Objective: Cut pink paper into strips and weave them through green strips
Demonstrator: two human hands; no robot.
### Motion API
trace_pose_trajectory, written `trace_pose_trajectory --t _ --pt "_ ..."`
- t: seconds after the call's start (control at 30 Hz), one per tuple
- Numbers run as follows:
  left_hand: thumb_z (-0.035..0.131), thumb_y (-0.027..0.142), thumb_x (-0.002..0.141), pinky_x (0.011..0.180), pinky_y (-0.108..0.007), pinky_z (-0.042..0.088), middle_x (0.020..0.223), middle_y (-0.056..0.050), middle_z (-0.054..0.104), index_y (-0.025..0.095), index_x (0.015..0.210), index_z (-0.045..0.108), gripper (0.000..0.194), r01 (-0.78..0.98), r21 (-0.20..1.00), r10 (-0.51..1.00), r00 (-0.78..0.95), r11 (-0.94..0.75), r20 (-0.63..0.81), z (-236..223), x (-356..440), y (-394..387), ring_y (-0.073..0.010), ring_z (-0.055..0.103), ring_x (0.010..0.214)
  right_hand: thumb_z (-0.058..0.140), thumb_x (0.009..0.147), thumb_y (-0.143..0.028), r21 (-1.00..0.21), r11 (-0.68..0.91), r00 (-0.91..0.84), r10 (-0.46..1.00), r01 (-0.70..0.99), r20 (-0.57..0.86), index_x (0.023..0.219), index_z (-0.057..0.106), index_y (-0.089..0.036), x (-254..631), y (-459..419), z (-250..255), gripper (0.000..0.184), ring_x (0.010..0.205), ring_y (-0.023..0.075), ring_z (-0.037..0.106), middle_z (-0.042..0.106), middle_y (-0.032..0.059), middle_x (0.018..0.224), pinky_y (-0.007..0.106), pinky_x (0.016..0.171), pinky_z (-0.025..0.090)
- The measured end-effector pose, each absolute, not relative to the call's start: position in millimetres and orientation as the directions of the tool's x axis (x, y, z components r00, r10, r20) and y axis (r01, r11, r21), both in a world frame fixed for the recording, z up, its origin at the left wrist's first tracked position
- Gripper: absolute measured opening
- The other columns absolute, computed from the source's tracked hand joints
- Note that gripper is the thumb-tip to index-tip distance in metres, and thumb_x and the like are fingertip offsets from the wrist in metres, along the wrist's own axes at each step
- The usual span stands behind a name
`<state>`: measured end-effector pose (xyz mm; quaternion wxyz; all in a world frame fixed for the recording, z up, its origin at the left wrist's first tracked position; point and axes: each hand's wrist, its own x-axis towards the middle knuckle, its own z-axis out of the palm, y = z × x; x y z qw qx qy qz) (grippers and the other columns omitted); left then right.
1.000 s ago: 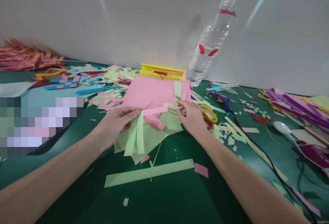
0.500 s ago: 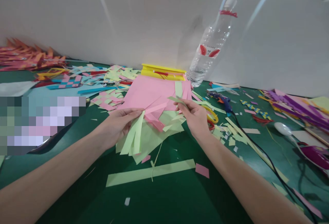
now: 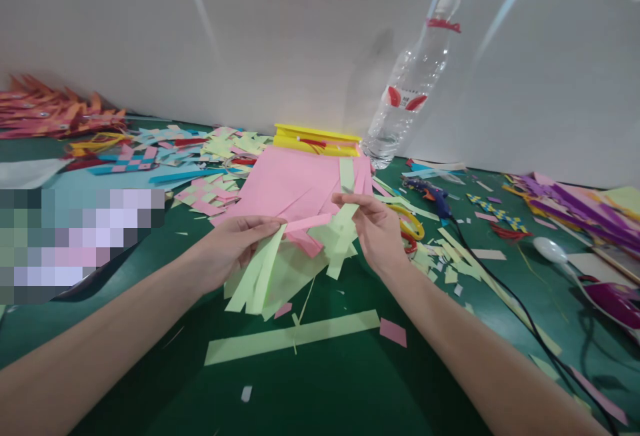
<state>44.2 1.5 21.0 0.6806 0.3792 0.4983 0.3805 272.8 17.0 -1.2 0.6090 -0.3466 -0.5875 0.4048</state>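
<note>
Between thumb and fingers, my left hand point(image 3: 245, 239) pinches a bundle of woven paper strips. Green strips point(image 3: 260, 276) hang down from it and pink strips point(image 3: 307, 226) stick out to the right. My right hand point(image 3: 373, 226) pinches a loose green paper strip point(image 3: 343, 239) near its top, so its length points down toward me. Beneath both hands lie a pink paper sheet point(image 3: 280, 179) and a pale green sheet point(image 3: 295, 276). Another long green strip point(image 3: 295, 336) rests flat on the table, closer to me, with a small pink scrap point(image 3: 393, 332) beside its right end.
A clear bottle point(image 3: 407, 96) leans by the wall behind a yellow folded paper point(image 3: 317, 141). On the right are yellow-handled scissors point(image 3: 410, 221), a blue glue gun point(image 3: 430, 197) with a black cord, scraps and a purple device point(image 3: 613, 303). Woven pieces point(image 3: 207, 194) lie left.
My right hand has picked up a green strip and turned it from pointing left to hanging down. My left hand still holds the woven bundle, shifted slightly.
</note>
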Motion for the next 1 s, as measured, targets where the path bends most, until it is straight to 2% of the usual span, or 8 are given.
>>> trace_pose_trajectory --t 0.23,0.43,0.6,0.8,1.0 --pt "0.075 0.027 0.075 0.059 -0.02 0.055 0.076 -0.005 0.072 0.019 0.08 0.076 0.01 -0.115 0.9 0.886 0.269 0.42 -0.379 17.5 44.9 1.7 -0.0135 0.063 0.064 0.065 0.082 -0.028 -0.866 0.44 -0.083 0.879 -0.238 0.469 0.09 0.071 -0.03 270.5 13.3 -1.6 0.01 0.105 0.0199 0.066 0.074 -0.0002 0.102 0.043 0.097 0.049" --pt "0.074 0.023 0.075 0.058 -0.019 0.054 0.073 -0.005 0.072 0.019 0.076 0.076 0.004 -0.124 0.898 0.89 0.244 0.423 -0.386 19.1 46.4 1.1 -0.0128 0.064 0.063 0.063 0.081 -0.038 -0.916 0.382 -0.097 0.914 -0.123 0.395 0.089 0.067 -0.028 270.4 12.3 -1.7 0.014 0.107 0.0228 0.065 0.073 0.0032 0.106 0.046 0.096 0.051" --pt "0.074 0.022 0.075 0.058 -0.019 0.055 0.074 -0.004 0.072 0.019 0.076 0.076 0.004 -0.13 0.89 0.885 0.237 0.438 -0.401 21.0 47.6 -0.6 -0.0123 0.064 0.062 0.063 0.082 -0.031 -0.906 0.39 -0.135 0.901 -0.163 0.412 0.087 0.067 -0.029 269.2 11.2 -1.4 0.007 0.104 0.0209 0.066 0.074 0.0006 0.102 0.044 0.093 0.052" --pt "0.073 0.021 0.077 0.057 -0.018 0.054 0.073 -0.004 0.072 0.019 0.076 0.076 0.003 -0.137 0.885 0.882 0.24 0.445 -0.407 20.8 47.2 1.0 -0.0111 0.064 0.061 0.06 0.083 -0.034 -0.921 0.383 -0.146 0.91 -0.07 0.389 0.086 0.066 -0.027 270.2 12.7 -5.8 0.01 0.103 0.0224 0.067 0.073 0.0028 0.106 0.047 0.093 0.052" --pt "0.075 0.024 0.076 0.057 -0.018 0.056 0.073 -0.004 0.072 0.019 0.076 0.076 0.005 -0.122 0.887 0.878 0.249 0.446 -0.408 21.6 46.5 0.4 -0.0124 0.064 0.062 0.061 0.082 -0.03 -0.913 0.375 -0.138 0.907 -0.161 0.397 0.084 0.067 -0.029 269.2 12.7 -4.2 0.006 0.102 0.0208 0.067 0.074 0.0008 0.101 0.046 0.095 0.051"
